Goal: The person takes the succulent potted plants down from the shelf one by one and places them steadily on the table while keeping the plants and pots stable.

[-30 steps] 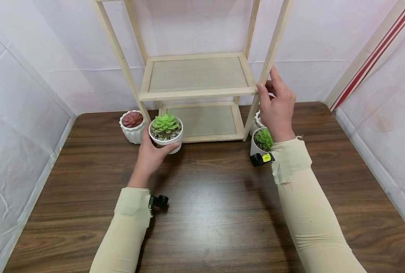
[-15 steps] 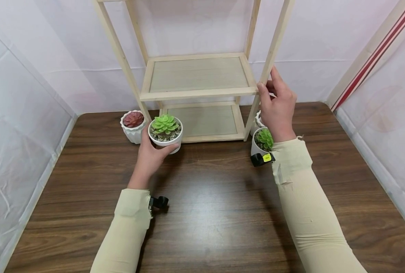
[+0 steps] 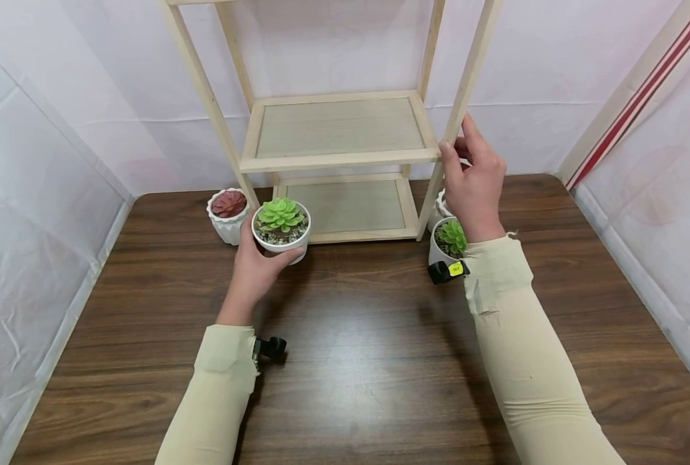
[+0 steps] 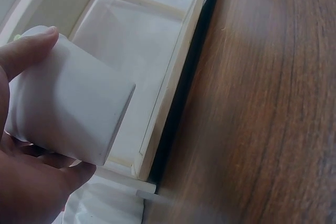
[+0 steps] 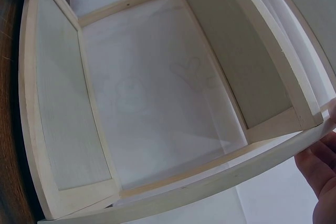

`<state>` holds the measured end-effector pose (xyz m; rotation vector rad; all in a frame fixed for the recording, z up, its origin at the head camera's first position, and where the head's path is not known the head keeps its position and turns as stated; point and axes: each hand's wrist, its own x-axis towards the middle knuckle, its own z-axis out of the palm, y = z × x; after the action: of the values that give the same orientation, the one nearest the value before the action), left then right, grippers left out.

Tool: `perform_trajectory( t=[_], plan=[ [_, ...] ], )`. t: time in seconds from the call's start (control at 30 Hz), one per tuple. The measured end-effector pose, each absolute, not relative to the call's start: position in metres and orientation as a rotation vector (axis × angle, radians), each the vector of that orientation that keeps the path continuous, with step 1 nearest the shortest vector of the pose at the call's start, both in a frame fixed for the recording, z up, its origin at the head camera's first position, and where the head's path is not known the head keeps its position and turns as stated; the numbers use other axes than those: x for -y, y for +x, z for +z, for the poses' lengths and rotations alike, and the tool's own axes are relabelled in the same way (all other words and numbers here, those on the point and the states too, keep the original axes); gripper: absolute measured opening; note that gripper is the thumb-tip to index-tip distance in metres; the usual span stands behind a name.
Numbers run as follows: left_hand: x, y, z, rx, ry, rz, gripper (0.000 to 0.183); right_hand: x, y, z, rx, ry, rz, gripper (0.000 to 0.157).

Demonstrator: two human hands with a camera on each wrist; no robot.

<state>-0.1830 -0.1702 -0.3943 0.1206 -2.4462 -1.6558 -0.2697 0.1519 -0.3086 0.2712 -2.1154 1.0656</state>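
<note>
My left hand (image 3: pixel 252 274) grips a smooth white pot with a green succulent (image 3: pixel 281 214), thumb on the near side and fingers round the far side. In the left wrist view this white pot (image 4: pixel 73 98) is raised and tilted before the shelf's lowest board. My right hand (image 3: pixel 477 194) holds the front right post of a wooden shelf (image 3: pixel 339 157), beside the middle board; some fingertips are hidden behind the post. The same shelf post (image 5: pixel 210 187) and my right fingers (image 5: pixel 317 166) show in the right wrist view.
A fluted white pot with a red succulent (image 3: pixel 228 203) stands left of the shelf. Right of it, partly behind my right wrist, are another green succulent pot (image 3: pixel 450 237) and a further white pot (image 3: pixel 439 205). The brown table (image 3: pixel 345 361) ends at white sheeting (image 3: pixel 554 129).
The pot in my left hand dips very slightly. My right hand stays on the shelf post, and the other pots keep their places.
</note>
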Motion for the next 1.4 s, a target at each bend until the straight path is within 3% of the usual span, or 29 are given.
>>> perform_trajectory(
  t=[0.8,1.13,1.4],
  plan=[
    [0.180,-0.177,-0.397,2.382,0.092,-1.713,0.098,-0.151,-0.270,-0.309,2.108,0.279,1.077,0.046],
    [0.180,-0.163,-0.375,2.361,0.059,-1.789,0.091,-0.152,-0.270,-0.310,2.105,0.278,1.070,0.046],
    [0.200,-0.167,-0.392,2.409,0.069,-1.803,0.095,-0.152,-0.271,-0.310,2.093,0.288,1.072,0.045]
  ],
)
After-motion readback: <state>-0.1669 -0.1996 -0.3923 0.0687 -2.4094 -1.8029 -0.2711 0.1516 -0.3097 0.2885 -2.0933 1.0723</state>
